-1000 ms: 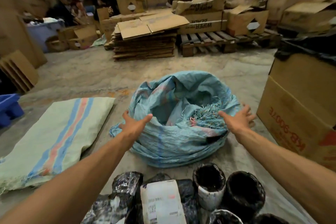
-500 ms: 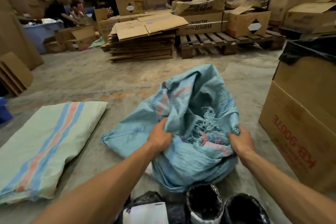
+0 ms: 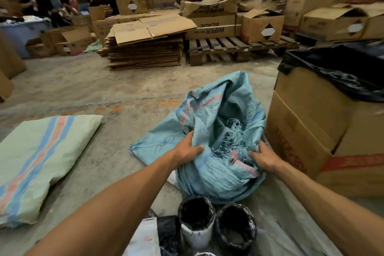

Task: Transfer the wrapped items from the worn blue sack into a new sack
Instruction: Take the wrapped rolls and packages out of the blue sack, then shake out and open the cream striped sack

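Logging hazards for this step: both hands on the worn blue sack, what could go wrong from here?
1. The worn blue sack has a frayed mouth; it may tear where the left hand and right hand grip it.
2. The wrapped rolls stand right below; dragging the sack could knock them over.

Single view, worn on the head, aimed forward and steeply down over both outstretched forearms. Close to the left hand (image 3: pixel 187 148) and right hand (image 3: pixel 265 157) on the worn blue sack (image 3: pixel 218 122) at centre frame, nearer still to the wrapped items (image 3: pixel 216 223) along the bottom edge. Wide-angle, taking in the concrete floor (image 3: pixel 93 89) and, far off, stacked cartons (image 3: pixel 212 0) bowed toward the edges.
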